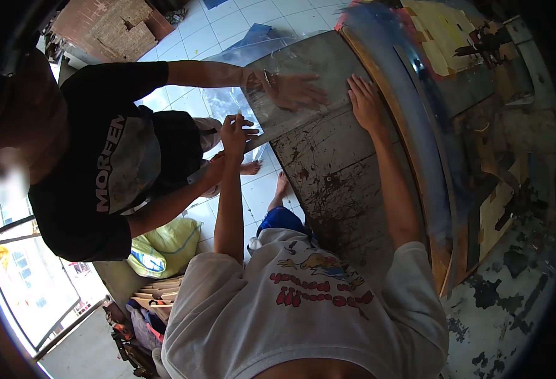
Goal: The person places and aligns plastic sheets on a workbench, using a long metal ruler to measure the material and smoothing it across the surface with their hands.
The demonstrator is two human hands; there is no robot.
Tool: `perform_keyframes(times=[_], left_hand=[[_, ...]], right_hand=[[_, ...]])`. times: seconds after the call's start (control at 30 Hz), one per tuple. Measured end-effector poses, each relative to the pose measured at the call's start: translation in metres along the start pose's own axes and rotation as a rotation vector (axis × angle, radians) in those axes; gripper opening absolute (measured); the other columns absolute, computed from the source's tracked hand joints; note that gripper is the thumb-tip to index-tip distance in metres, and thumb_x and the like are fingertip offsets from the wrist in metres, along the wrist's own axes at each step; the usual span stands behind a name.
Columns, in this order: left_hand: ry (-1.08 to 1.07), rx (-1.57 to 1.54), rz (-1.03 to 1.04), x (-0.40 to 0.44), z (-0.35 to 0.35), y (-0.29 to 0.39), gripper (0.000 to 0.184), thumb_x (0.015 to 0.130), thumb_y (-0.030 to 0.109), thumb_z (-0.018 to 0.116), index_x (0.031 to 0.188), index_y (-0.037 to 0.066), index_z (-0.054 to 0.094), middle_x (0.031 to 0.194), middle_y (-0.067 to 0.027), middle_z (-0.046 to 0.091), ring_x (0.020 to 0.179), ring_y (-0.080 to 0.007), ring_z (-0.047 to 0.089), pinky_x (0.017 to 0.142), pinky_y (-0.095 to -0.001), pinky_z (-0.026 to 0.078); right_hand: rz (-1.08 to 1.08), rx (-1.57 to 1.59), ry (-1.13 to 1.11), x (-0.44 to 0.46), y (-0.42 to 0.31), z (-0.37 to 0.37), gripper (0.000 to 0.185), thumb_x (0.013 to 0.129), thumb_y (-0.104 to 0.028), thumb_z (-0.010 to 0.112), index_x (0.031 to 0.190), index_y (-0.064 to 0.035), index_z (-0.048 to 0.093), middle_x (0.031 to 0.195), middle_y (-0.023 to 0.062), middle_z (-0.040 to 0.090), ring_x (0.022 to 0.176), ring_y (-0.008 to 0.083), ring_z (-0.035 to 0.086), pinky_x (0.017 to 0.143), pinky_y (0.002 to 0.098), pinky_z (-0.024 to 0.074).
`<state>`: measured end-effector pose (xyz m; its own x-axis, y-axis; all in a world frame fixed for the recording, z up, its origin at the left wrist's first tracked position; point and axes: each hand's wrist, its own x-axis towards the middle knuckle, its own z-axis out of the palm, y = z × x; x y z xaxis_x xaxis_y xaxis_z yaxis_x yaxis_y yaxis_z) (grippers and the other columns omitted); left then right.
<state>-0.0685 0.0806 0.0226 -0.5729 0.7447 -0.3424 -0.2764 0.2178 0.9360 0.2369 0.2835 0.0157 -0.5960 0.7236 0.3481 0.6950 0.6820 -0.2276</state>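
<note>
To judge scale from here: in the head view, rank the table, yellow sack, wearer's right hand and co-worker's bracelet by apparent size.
1. Table
2. Yellow sack
3. Wearer's right hand
4. Co-worker's bracelet

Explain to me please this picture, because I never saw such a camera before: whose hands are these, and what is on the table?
There is no machine here. One camera, worn on a person's head, looks down, so the wearer's white shirt fills the bottom. The wearer's right hand lies spread on the grey, brown-stained table. The left hand is beside the table's edge, fingers bent; whether it grips something is unclear. A clear plastic sheet covers part of the table and hangs over the edge. The person in the black shirt is someone else, with one flat hand on the table too.
</note>
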Motion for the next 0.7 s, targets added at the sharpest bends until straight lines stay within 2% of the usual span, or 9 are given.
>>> perform_keyframes(times=[0.1, 0.17, 0.27, 0.4, 0.43, 0.53, 0.57, 0.67, 0.7], left_hand=[[0.075, 0.014, 0.031, 0.001, 0.008, -0.002, 0.025, 0.095, 0.023, 0.049, 0.095, -0.002, 0.046, 0.073, -0.013, 0.06, 0.052, -0.0208, 0.062, 0.042, -0.0289, 0.049], [0.11, 0.0, 0.058, 0.005, 0.01, -0.006, 0.025, 0.095, 0.022, 0.048, 0.091, -0.002, 0.045, 0.068, -0.0127, 0.06, 0.047, -0.0193, 0.06, 0.037, -0.0284, 0.046], [0.156, 0.04, 0.044, 0.009, 0.011, -0.008, 0.025, 0.095, 0.022, 0.048, 0.089, -0.003, 0.046, 0.066, -0.0124, 0.059, 0.045, -0.0183, 0.059, 0.035, -0.028, 0.045], [0.22, 0.217, 0.07, 0.018, 0.01, -0.011, 0.025, 0.093, 0.021, 0.05, 0.088, -0.004, 0.051, 0.062, -0.0114, 0.061, 0.042, -0.015, 0.056, 0.033, -0.0268, 0.042], [0.251, 0.275, 0.038, 0.015, 0.012, -0.005, 0.027, 0.092, 0.022, 0.052, 0.087, -0.004, 0.056, 0.061, -0.0117, 0.062, 0.047, -0.017, 0.059, 0.04, -0.0306, 0.044], [0.302, 0.58, 0.273, 0.031, -0.004, -0.026, 0.03, 0.091, 0.026, 0.053, 0.083, -0.002, 0.062, 0.063, -0.0126, 0.064, 0.056, -0.0208, 0.062, 0.052, -0.034, 0.047], [0.316, 0.759, 0.271, 0.033, -0.009, -0.027, 0.036, 0.092, 0.035, 0.051, 0.09, 0.002, 0.065, 0.072, -0.0095, 0.066, 0.06, -0.0128, 0.061, 0.051, -0.0281, 0.044], [0.18, 0.772, 0.125, 0.042, -0.024, -0.022, 0.035, 0.091, 0.038, 0.052, 0.093, 0.006, 0.067, 0.079, -0.0133, 0.067, 0.071, -0.0164, 0.063, 0.058, -0.0283, 0.045], [0.084, 0.705, -0.101, 0.048, -0.03, -0.017, 0.036, 0.091, 0.035, 0.053, 0.096, 0.002, 0.065, 0.091, -0.0163, 0.067, 0.08, -0.0206, 0.064, 0.068, -0.0288, 0.048]], right_hand=[[-0.011, -0.067, -0.083, 0.014, 0.007, 0.011, 0.043, 0.098, -0.031, 0.034, 0.133, -0.0065, 0.043, 0.141, 0.0102, 0.038, 0.13, 0.0299, 0.034, 0.108, 0.0419, 0.0257], [-0.001, -0.09, -0.104, 0.024, 0.01, 0.016, 0.044, 0.097, -0.031, 0.036, 0.133, -0.0066, 0.043, 0.141, 0.0099, 0.038, 0.13, 0.0298, 0.034, 0.108, 0.0428, 0.0259], [-0.009, -0.149, -0.136, 0.033, 0.013, 0.024, 0.046, 0.097, -0.032, 0.037, 0.135, -0.0072, 0.04, 0.142, 0.0093, 0.036, 0.131, 0.0295, 0.033, 0.108, 0.0428, 0.0258], [0.005, -0.135, -0.14, 0.039, 0.017, 0.026, 0.048, 0.096, -0.034, 0.037, 0.137, -0.0081, 0.036, 0.144, 0.0088, 0.033, 0.132, 0.0297, 0.031, 0.109, 0.0417, 0.0255], [0.024, -0.151, -0.173, 0.04, 0.017, 0.026, 0.049, 0.096, -0.034, 0.038, 0.138, -0.0088, 0.035, 0.145, 0.0085, 0.032, 0.133, 0.0291, 0.029, 0.109, 0.0408, 0.0257], [0.037, -0.148, -0.214, 0.044, 0.017, 0.024, 0.05, 0.096, -0.034, 0.038, 0.139, -0.009, 0.035, 0.145, 0.0084, 0.031, 0.133, 0.0288, 0.028, 0.109, 0.0408, 0.0258], [0.035, -0.147, -0.223, 0.045, 0.019, 0.023, 0.05, 0.096, -0.034, 0.039, 0.138, -0.0089, 0.036, 0.145, 0.0084, 0.031, 0.133, 0.0288, 0.029, 0.109, 0.0407, 0.0258], [0.04, -0.118, -0.257, 0.053, 0.018, 0.017, 0.049, 0.094, -0.034, 0.042, 0.137, -0.0081, 0.038, 0.144, 0.0088, 0.033, 0.132, 0.0292, 0.031, 0.109, 0.0402, 0.0264], [0.048, -0.095, -0.275, 0.056, 0.018, 0.014, 0.049, 0.094, -0.033, 0.044, 0.136, -0.0076, 0.039, 0.143, 0.0093, 0.034, 0.132, 0.0296, 0.032, 0.108, 0.0401, 0.0269]])
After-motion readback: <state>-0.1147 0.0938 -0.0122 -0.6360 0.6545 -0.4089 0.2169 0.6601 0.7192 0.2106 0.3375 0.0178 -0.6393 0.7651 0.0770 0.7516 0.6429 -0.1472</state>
